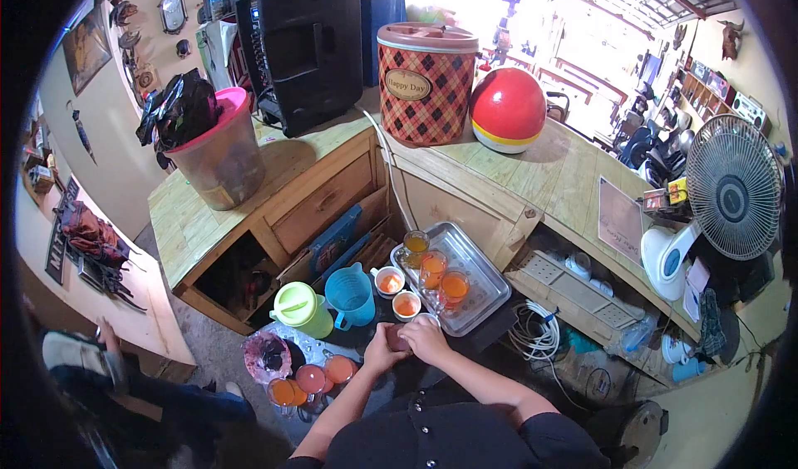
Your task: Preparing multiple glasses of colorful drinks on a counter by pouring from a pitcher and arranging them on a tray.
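Observation:
Close to my body, my left hand point(383, 350) is wrapped around a small reddish cup or glass point(397, 338). Beside it, my right hand point(425, 339) has its fingers on a white rim point(430, 319); its exact grip is hidden. Just beyond are two white cups point(407, 305) with orange contents. Glass mugs of orange drink point(455, 287) and a glass of yellowish drink point(416, 242) stand on a metal tray point(483, 310). A blue pitcher point(350, 294) and a lidded green pitcher point(302, 310) are to the left. Nearer me stand several glasses of orange and pink drink point(310, 378).
A plastic bag point(265, 357) lies by the left glasses. Wooden counters point(499, 188) surround the low table, bearing a bucket point(218, 163), a loudspeaker point(312, 51), a plaid container point(427, 88) and a fan point(732, 188). A coiled white cable point(536, 332) lies right. Another person point(156, 400) is at the left.

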A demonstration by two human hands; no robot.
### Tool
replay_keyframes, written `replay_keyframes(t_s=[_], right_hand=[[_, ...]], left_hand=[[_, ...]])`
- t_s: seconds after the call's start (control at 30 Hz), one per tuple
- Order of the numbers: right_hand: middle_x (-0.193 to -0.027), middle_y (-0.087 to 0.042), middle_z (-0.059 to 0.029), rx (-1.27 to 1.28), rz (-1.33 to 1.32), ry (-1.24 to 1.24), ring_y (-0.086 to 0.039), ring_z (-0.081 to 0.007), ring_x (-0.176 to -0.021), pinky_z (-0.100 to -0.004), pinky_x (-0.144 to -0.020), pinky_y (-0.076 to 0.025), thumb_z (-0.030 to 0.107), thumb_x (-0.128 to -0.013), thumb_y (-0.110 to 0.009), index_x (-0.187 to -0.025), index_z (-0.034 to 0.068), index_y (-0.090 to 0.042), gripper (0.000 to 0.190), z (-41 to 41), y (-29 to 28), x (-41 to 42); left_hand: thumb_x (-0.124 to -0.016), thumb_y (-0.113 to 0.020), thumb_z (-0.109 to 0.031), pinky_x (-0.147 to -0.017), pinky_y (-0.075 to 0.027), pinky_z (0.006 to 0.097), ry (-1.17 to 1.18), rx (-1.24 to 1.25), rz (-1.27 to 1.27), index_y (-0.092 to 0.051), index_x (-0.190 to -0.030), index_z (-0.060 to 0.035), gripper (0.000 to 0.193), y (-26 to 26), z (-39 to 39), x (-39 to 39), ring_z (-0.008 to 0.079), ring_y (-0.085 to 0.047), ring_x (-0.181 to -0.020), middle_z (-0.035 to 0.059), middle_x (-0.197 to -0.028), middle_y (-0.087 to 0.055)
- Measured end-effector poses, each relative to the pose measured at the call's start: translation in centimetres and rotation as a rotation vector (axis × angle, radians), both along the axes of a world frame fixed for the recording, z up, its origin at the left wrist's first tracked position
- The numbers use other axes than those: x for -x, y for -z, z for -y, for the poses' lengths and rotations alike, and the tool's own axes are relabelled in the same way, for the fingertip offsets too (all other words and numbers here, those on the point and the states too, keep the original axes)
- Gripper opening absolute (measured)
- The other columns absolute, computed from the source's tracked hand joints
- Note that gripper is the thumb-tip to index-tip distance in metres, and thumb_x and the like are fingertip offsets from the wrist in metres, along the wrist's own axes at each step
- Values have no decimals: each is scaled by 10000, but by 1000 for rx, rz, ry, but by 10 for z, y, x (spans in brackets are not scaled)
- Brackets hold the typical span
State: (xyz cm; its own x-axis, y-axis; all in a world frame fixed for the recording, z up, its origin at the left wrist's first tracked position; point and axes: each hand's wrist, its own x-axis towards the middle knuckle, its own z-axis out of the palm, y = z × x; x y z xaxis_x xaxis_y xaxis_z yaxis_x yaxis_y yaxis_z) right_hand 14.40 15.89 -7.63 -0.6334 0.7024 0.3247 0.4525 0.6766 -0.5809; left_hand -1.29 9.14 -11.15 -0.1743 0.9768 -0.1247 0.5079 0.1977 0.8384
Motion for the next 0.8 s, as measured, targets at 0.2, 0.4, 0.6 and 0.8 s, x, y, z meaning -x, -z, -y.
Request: replay_keyframes(t_s=[0.2, 0.4, 0.6, 0.8], right_hand=[[-961, -672, -46, 138, -40, -42, -560, -258, -941, -413, -847, -430, 170, -845, -584, -894, 98, -702, 147, -4, 6, 1], [-923, -672, -54, 75, 111, -119, -562, -262, -939, -413, -848, -424, 165, -840, -574, -899, 91, -701, 159, -1, 4, 1], [-936, -674, -33, -73, 118, -38, -564, -255, -945, -396, -846, -423, 174, -819, -588, -901, 111, -707, 157, 1, 4, 1], [-954, -677, -22, 34, 20, -36, -568, -247, -950, -402, -860, -418, 184, -827, -584, -906, 119, -709, 161, -3, 2, 7]], left_hand=[[-576, -876, -328, -836, -494, 423, -7, -16, -2, -399, -1192, -112, 808, 0, 0, -1, 341, -616, -1038, 160, -1110, -619], [-586, -863, -317, -837, -495, 424, 6, -18, 1, -397, -1190, -107, 791, -2, 1, -1, 351, -615, -1033, 172, -1108, -615], [-594, -854, -287, -839, -497, 424, 4, -1, 17, -397, -1194, -107, 776, -2, -1, -1, 349, -617, -1030, 161, -1117, -615], [-601, -850, -281, -841, -495, 426, -8, -2, 8, -396, -1194, -106, 767, 2, 0, 0, 350, -614, -1039, 166, -1112, -616]])
